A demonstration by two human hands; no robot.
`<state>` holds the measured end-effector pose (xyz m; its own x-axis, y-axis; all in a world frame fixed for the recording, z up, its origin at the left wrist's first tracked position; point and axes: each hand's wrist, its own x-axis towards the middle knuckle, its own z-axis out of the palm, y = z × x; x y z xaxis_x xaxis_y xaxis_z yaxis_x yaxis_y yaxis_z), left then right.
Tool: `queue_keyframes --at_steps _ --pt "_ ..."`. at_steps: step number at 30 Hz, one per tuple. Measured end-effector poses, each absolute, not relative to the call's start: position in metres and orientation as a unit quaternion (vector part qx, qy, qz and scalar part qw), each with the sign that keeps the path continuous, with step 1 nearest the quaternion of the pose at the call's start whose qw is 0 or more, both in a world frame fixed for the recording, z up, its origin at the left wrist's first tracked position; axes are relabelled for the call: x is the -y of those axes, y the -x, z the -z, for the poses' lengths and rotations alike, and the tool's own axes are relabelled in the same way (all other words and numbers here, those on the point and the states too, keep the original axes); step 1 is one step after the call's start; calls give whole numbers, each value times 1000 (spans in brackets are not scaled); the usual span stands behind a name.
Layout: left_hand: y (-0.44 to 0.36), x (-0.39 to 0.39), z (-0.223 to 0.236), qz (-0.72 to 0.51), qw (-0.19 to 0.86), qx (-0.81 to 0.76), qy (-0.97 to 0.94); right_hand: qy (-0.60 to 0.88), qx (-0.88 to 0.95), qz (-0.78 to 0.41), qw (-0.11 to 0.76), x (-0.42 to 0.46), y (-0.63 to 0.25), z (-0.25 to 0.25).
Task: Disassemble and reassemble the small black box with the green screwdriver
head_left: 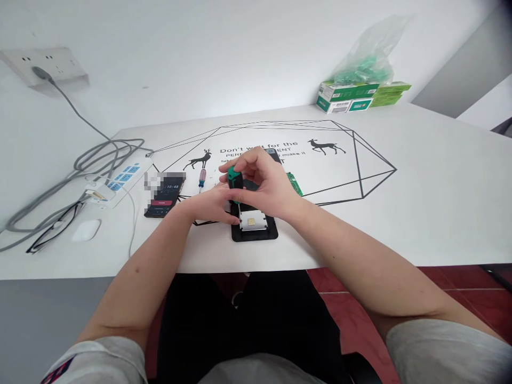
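Note:
My right hand (266,178) is closed around the green and black handle of a screwdriver (235,181). The tool stands nearly upright, its shaft coming down at the left edge of a silver metal plate (259,220) with a small gold square on it. That plate sits in a black device casing (255,236) lying flat on the table. My left hand (210,204) grips the casing's left side, its thumb by the screwdriver's shaft; its other fingers are partly hidden behind the right hand and the handle. Just right of my right hand lies a green circuit board (295,184), partly covered.
A second screwdriver (202,178) with a clear pinkish and blue handle lies left of my hands, near a phone (166,196). Further left are a power strip (127,178), glasses (56,229) and a white case (86,230). Green boxes (348,92) stand against the wall.

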<state>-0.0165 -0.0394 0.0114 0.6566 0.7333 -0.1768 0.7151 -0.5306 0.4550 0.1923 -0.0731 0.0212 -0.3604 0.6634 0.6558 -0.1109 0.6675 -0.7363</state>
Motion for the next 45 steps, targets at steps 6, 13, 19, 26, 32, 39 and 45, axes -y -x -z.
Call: queue_keyframes --at_steps 6,13,19,26,32,39,45 --pt "17 38 -10 -3 277 -394 -876 180 770 -359 496 74 -195 -20" --pt "20 33 -3 -18 270 -404 -874 177 834 -149 501 63 -204 -22" --pt "21 33 -2 -17 276 -402 -873 181 799 -176 546 69 -197 -24" --pt "19 36 -8 -11 261 -409 -874 222 738 -337 541 79 -191 -22" --pt "19 34 -6 -17 287 -381 -879 188 789 -292 507 74 -196 -20" --pt "22 32 -3 0 283 -406 -869 189 808 -125 543 64 -200 -20" --pt "19 36 -9 15 273 -421 -865 193 766 -237 565 71 -196 -24"
